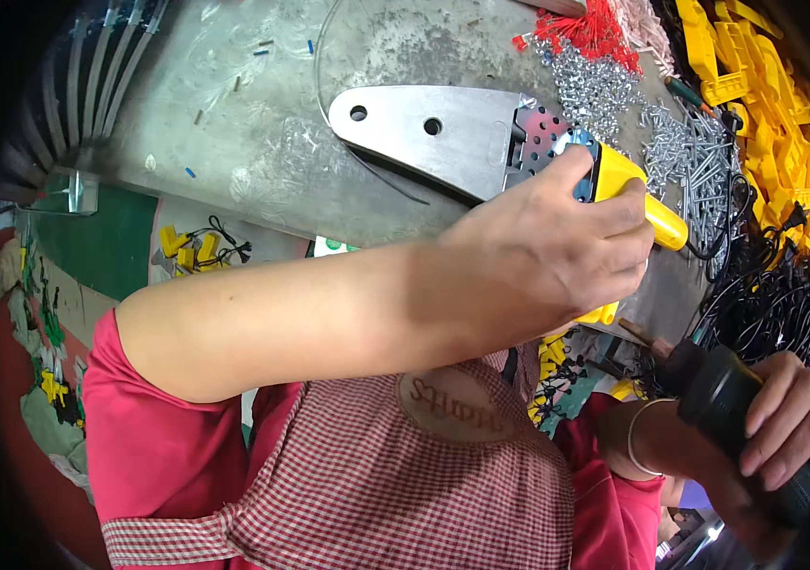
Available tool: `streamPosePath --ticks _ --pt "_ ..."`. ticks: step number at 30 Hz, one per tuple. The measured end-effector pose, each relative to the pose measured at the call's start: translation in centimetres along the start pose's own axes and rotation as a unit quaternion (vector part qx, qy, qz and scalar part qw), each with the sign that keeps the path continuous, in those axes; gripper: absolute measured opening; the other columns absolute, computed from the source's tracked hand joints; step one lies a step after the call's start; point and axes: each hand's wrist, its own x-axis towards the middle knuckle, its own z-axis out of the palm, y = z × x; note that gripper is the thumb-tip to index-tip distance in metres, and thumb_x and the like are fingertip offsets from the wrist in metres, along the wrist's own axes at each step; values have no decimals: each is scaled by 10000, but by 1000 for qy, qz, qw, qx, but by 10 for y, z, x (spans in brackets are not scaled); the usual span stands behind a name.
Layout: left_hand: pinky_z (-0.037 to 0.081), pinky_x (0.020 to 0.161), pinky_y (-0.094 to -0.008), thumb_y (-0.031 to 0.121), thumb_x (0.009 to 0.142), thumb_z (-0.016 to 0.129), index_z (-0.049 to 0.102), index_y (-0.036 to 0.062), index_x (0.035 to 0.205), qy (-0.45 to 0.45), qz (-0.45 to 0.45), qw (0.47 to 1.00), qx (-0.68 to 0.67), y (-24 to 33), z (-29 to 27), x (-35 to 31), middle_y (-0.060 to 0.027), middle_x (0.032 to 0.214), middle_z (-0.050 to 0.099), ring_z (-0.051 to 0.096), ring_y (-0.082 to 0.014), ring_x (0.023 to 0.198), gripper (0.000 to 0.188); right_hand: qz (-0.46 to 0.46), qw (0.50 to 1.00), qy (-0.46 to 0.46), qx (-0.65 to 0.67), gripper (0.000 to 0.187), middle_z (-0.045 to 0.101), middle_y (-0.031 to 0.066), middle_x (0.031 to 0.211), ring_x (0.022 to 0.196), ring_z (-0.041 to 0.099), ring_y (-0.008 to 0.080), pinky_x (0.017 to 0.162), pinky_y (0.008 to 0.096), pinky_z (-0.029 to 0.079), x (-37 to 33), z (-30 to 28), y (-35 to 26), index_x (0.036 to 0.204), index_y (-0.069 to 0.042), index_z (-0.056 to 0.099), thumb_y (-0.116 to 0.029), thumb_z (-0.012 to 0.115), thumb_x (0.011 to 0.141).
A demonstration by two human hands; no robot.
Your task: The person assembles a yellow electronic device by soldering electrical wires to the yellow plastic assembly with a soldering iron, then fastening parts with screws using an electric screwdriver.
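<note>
A plastic pipe welder lies on the metal workbench (244,190). It has a flat grey heating plate (395,123) with two holes, a perforated metal guard (540,133) and a yellow plastic handle (668,226). My left hand (566,237) is closed around the handle end, with the thumb by the guard; the palm side is hidden. At the lower right, my right hand (780,423) grips a black power screwdriver (720,394). The screwdriver's tip angles up toward the yellow handle, apart from it.
Loose screws (590,90) and longer screws (690,152) are heaped behind the handle, near red wires (604,33). Yellow plastic housings (790,142) and black cords (766,309) pile up at right. Flexible tubes (92,81) stand far left. Yellow parts (194,252) lie below the bench edge.
</note>
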Motion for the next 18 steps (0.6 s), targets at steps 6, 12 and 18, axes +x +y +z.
streamPosePath --ticks 6,12,18 --pt "411 888 -446 220 835 558 671 132 947 20 -26 999 -8 6 6 2 -7 1040 596 447 -214 1215 182 98 990 67 -71 617 567 -11 654 475 511 80 495 187 429 1 14 20 995 -52 467 -390 866 669" --pt "387 929 -509 229 828 556 664 118 932 56 -55 996 -34 12 13 -2 -45 1062 580 440 -251 1224 187 147 974 -151 82 186 676 190 851 698 691 300 542 375 596 10 -15 25 1096 -24 425 -164 489 993" --pt "443 856 -532 373 758 638 626 152 974 4 -45 998 35 15 9 0 -17 1151 565 440 -223 1263 309 155 987 -11 -40 291 667 178 817 729 674 321 677 450 559 0 10 7 1169 -50 427 -277 484 995"
